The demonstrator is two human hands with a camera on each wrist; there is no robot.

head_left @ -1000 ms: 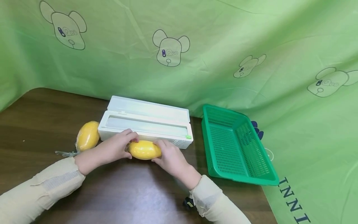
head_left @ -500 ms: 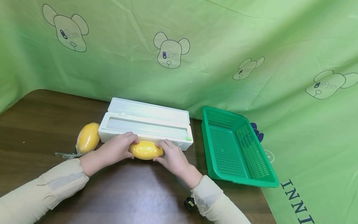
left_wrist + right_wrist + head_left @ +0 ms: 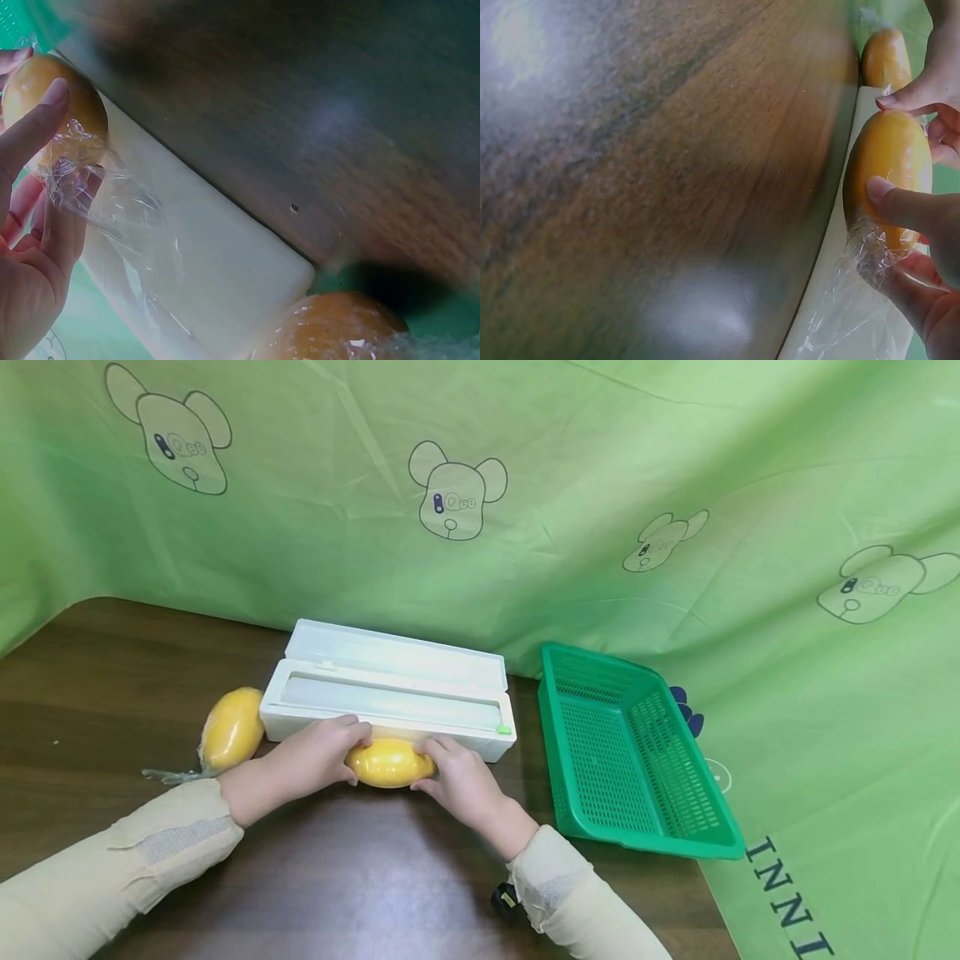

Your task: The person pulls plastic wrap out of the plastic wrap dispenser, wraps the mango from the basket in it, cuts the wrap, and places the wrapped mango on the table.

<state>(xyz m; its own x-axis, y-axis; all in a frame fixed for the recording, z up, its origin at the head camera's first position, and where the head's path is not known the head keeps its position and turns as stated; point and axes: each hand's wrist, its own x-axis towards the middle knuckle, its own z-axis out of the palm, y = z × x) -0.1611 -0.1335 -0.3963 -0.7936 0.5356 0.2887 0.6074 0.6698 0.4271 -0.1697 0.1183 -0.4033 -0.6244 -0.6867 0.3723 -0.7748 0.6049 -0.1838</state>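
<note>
A smooth yellow mango is held level between both hands, just in front of a long white cling film dispenser. My left hand grips its left end, while my right hand pinches the right end. Crinkled clear film bunches at the mango's end under the right fingers. More film trails by the left hand over the dispenser in the left wrist view. The dispenser's lid stands raised at the back. Left of it lies a second mango, wrapped, its film twisted into a tail.
On the right stands a green perforated basket near the table edge. Behind the table hangs a green curtain with printed bear heads. A small black object shows beside the right sleeve.
Both hands keep the mango at nearly the same spot. The left forearm has shifted slightly to the right, and the left hand's fingers sit a little closer around the fruit's end.
</note>
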